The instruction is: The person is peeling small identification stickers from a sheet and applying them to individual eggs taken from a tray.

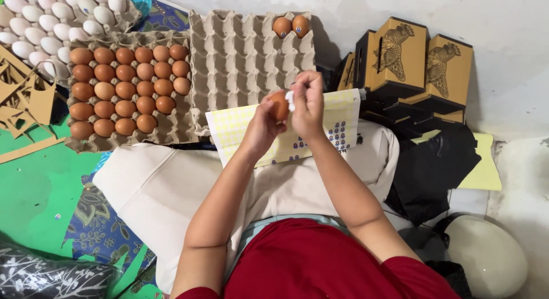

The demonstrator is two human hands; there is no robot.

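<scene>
- One brown egg [279,106] sits in my left hand [260,127], fingers curled shut around its lower left side, held up over the sticker sheet [240,127] on my lap.
- Its long axis runs roughly near to far, tilted a little, with the right flank bare towards my other hand.
- My right hand [309,104] is just beside the egg on the right, thumb and fingers pinched shut on a small white bit [290,99], likely a sticker, which touches or nearly touches the shell; I cannot tell which.
- Both hands are equally close; the left carries, the right works the surface.
- Beyond them lies a nearly empty pulp egg tray [240,59] with two brown eggs [291,26] in its far right corner.
- To the left is a tray of brown eggs [123,84], and far left a tray of white eggs [51,16].
- To the right, black and tan cardboard boxes [412,59] stand against the pale wall [503,24].
- Green floor mat [28,190] lies near left, with cardboard offcuts [23,104] on it.
</scene>
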